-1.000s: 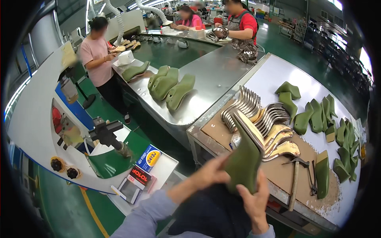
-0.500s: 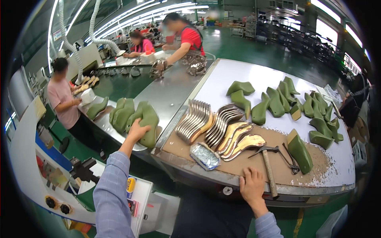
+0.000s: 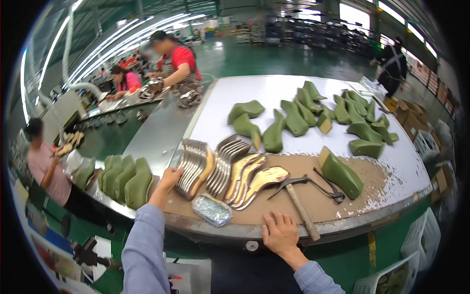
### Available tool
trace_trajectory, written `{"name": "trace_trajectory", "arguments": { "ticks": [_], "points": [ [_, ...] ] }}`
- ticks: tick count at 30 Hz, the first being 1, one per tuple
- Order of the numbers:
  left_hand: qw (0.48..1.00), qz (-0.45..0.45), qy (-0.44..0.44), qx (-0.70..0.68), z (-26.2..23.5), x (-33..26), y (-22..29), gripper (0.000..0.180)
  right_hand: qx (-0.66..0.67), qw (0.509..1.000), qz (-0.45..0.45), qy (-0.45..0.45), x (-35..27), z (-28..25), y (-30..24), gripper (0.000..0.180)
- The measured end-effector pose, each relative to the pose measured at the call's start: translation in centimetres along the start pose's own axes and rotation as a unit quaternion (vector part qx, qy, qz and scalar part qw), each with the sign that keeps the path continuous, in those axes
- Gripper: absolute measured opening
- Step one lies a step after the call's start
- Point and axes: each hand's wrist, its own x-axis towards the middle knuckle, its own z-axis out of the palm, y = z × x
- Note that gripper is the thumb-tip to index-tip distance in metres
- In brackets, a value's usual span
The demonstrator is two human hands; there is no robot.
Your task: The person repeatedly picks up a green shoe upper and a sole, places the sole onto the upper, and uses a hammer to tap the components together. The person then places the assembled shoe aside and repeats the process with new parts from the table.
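My left hand [image 3: 170, 180] is at the left end of a stack of silver-edged shoe soles [image 3: 196, 169], fingers partly extended against the outermost one; it grips nothing visibly, and some fingertips are hidden. Flat on the table's near edge lies my right hand [image 3: 281, 236], fingers spread, holding nothing. A hammer [image 3: 299, 208] with a wooden handle lies beside it, with black pincers [image 3: 333, 188] further right. A second silver-edged stack [image 3: 225, 169] and several tan-faced soles [image 3: 259, 181] lie between the hands, behind a clear-wrapped block [image 3: 212, 209]. One green shoe last [image 3: 342, 174] rests near the pincers.
Many green shoe lasts [image 3: 296, 120] lie across the white tabletop [image 3: 220, 90]. More lasts [image 3: 138, 183] stand along the metal bench [image 3: 152, 132] at left. Co-workers [image 3: 178, 63] work beyond it. White crates [image 3: 423, 235] stand on the floor at right.
My left hand has left the green lasts on the bench and moved right to the silver-edged sole stack. My right hand stays on the table edge. The view has turned right.
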Motion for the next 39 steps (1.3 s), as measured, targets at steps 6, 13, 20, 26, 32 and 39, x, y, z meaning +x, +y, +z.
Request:
{"name": "trace_trajectory", "arguments": {
  "ticks": [6,13,20,26,32,39],
  "points": [
    [0.988,0.007,0.044,-0.148,-1.1,-1.1,-0.2,0.025,0.009,1.000,0.000,0.017,0.2,0.3,0.1,0.030],
    [0.885,0.321,0.329,0.066,0.6,-2.7,2.8,0.030,0.012,1.000,0.011,0.024,-0.2,0.1,0.5,0.030],
    [0.884,-0.090,-0.048,-0.456,-3.2,-7.3,7.1,0.050,0.036,0.999,0.004,0.037,-0.2,-0.3,0.5,0.029],
    [0.822,-0.158,0.018,-0.546,-1.5,-12.5,6.6,0.062,0.046,0.998,0.018,0.025,-0.6,-0.4,0.6,0.026],
    [0.847,-0.036,0.138,-0.513,1.7,-18.3,0.2,0.038,0.263,0.958,0.059,0.098,-0.1,-3.6,5.9,0.030],
    [0.855,-0.056,0.101,-0.506,4.4,-18.6,-1.8,0.033,0.143,0.938,0.246,0.197,8.4,-8.9,23.6,0.029]
  ]
}}
